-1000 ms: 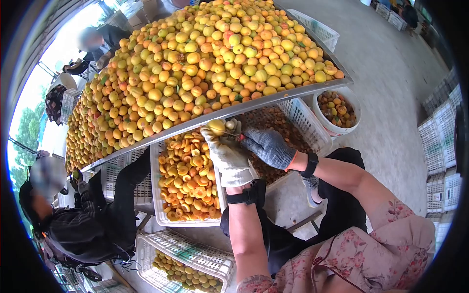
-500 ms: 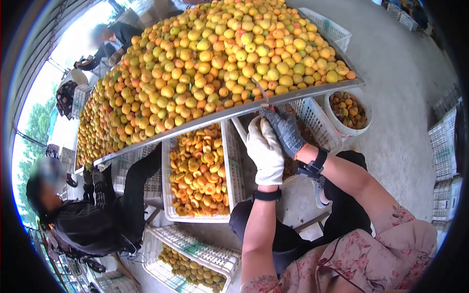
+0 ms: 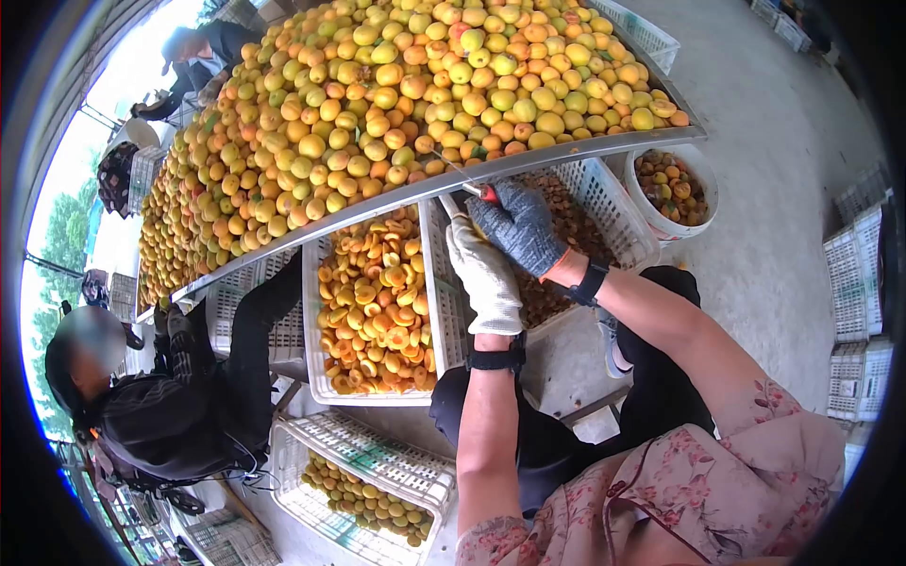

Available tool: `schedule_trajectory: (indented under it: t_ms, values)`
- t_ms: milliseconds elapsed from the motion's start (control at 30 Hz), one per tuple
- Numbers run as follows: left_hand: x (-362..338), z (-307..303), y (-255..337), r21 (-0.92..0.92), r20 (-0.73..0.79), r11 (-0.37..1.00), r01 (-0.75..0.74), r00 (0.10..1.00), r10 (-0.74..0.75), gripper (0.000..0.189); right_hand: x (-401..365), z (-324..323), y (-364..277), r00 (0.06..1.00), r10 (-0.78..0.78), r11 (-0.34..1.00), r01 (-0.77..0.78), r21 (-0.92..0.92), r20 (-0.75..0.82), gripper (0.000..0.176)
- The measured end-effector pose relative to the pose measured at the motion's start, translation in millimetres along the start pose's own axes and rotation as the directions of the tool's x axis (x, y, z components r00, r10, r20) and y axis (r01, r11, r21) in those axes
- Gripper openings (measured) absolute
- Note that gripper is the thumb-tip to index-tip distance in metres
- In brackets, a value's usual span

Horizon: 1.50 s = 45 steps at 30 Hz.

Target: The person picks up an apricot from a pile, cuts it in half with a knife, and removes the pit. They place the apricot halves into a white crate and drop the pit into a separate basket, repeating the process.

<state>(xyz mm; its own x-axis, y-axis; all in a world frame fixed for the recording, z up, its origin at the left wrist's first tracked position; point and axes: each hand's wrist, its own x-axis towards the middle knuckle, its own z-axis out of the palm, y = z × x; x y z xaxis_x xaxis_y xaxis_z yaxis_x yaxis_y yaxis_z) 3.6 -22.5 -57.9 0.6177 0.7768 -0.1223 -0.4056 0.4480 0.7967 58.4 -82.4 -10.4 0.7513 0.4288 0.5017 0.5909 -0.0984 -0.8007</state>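
Observation:
My right hand (image 3: 519, 226), in a grey knitted glove, is closed around the red handle of a knife (image 3: 486, 192). The thin blade points up and left over the metal rim of the table (image 3: 377, 200). Just below that rim is my left hand (image 3: 481, 274), in a white glove, close beside the right one. Its fingers are together and bent towards the crate of apricot halves (image 3: 377, 311); whatever they hold is hidden. Whole apricots (image 3: 406, 94) are heaped across the table. Behind my hands, a second crate (image 3: 604, 203) holds brownish pits or scraps.
A white bucket (image 3: 672, 198) of darker fruit stands at the right. Below left is a crate (image 3: 359, 472) with greenish-yellow fruit. One person (image 3: 170, 415) sits at my left; another person (image 3: 203, 66) is at the table's far side. Stacked crates (image 3: 857, 283) line the right edge.
Both hands have shifted left and slightly apart, towards the crate of apricot halves. The knife now points more to the left. The view has moved slightly.

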Motion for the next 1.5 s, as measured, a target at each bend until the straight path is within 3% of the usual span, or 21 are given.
schedule_trajectory:
  t_ms: [67,200,300,333,400,533,600,633,733,800,833,867,933,1067,1133,1200,1267,1333,1400,1467,1500]
  values:
    - [-30.4,30.3,41.9,0.561,-0.058,0.821,-0.101,0.985,0.161,0.036,1.8,-0.3,-16.4,0.964,0.263,0.942,-0.262,0.210,0.026,0.025]
    - [-45.3,32.8,52.8,0.717,0.067,0.669,-0.198,0.974,0.216,0.043,-3.0,13.2,-14.0,0.894,0.437,0.730,-0.418,0.540,0.102,0.026]
    - [-44.5,31.2,53.6,0.322,-0.119,0.946,-0.023,0.991,0.064,0.045,-5.0,12.0,-13.6,0.990,0.141,0.981,-0.136,0.140,-0.023,0.023]
    - [-38.9,28.3,47.5,0.140,-0.131,0.988,-0.063,0.988,0.082,0.029,-4.0,12.2,-15.6,0.990,0.140,0.981,-0.135,0.142,-0.021,0.023]
    - [-23.6,10.0,39.9,0.088,0.050,0.993,-0.074,0.996,0.070,0.028,-2.9,13.8,-18.8,0.998,-0.050,0.997,0.052,0.058,-0.036,0.021]
    - [-22.3,-0.1,39.8,-0.019,0.057,1.000,-0.013,0.998,0.014,0.027,-0.1,12.6,-23.8,0.976,-0.218,0.976,0.218,-0.025,0.026,0.022]
    - [-27.2,-3.9,44.9,-0.226,0.136,0.957,0.182,0.979,-0.154,0.029,0.4,8.5,-28.2,0.964,-0.263,0.964,0.264,-0.036,0.039,0.023]
    - [-31.9,-7.2,49.4,-0.105,0.125,0.980,0.168,0.980,-0.155,0.033,1.9,5.3,-31.2,0.942,-0.316,0.943,0.325,-0.068,0.116,0.024]
    - [-52.7,12.0,73.5,-0.256,-0.053,0.892,0.372,0.916,-0.397,0.036,2.5,3.8,-29.5,0.894,-0.403,0.897,0.428,-0.111,0.194,0.021]
    - [-27.0,-14.4,76.1,-0.285,0.600,0.773,0.567,0.734,-0.317,0.037,1.3,8.0,-26.0,0.946,-0.313,0.940,0.297,0.169,0.082,0.016]
    - [-36.7,-5.3,77.2,-0.166,0.182,0.899,0.405,0.909,-0.376,0.039,2.2,12.4,-23.7,0.995,-0.011,0.863,-0.039,0.504,0.096,0.013]
    - [-31.3,-10.2,80.7,-0.176,0.360,0.890,0.420,0.869,-0.339,0.042,3.2,16.3,-21.5,0.939,0.265,0.571,-0.336,0.749,0.220,0.012]
    - [-34.2,-14.3,89.9,-0.264,0.364,0.883,0.389,0.888,-0.282,0.043,13.7,8.7,-27.4,0.854,0.422,0.326,-0.457,0.827,0.306,0.013]
    - [-38.5,-38.8,114.3,-0.212,0.362,0.940,0.269,0.915,-0.180,0.063,16.9,23.3,-31.0,0.788,0.496,0.390,-0.578,0.717,0.366,0.016]
    - [-46.1,-43.1,129.8,-0.281,0.227,0.937,0.209,0.963,-0.147,0.064,17.1,56.4,-37.5,0.880,0.338,0.591,-0.474,0.653,0.332,0.018]
    - [-48.8,-48.3,139.3,-0.244,0.053,0.962,0.122,0.992,-0.112,0.059,23.8,75.0,-50.6,0.920,0.241,0.930,-0.309,0.197,0.309,0.020]
    - [-45.6,-59.5,142.9,-0.240,0.054,0.968,0.079,0.996,-0.068,0.054,32.1,100.6,-47.9,0.969,0.167,0.875,-0.231,0.425,0.183,0.022]
    - [-42.7,-60.7,145.5,-0.209,0.018,0.976,0.062,0.998,-0.059,0.051,39.6,84.1,-75.1,0.924,0.273,0.484,-0.374,0.791,0.269,0.020]
    - [-46.3,-53.1,142.2,-0.243,-0.035,0.963,0.119,0.991,-0.131,0.052,39.4,53.1,-93.3,0.855,0.281,0.202,-0.496,0.845,0.435,0.021]
    - [-43.7,-44.0,125.9,-0.279,0.173,0.938,0.204,0.972,-0.160,0.057,34.1,36.8,-98.5,0.857,0.310,0.064,-0.452,0.890,0.412,0.025]
    - [-44.6,-35.0,120.7,-0.245,0.121,0.939,0.242,0.968,-0.218,0.058,32.6,33.9,-98.3,0.855,0.341,0.058,-0.435,0.899,0.391,0.025]
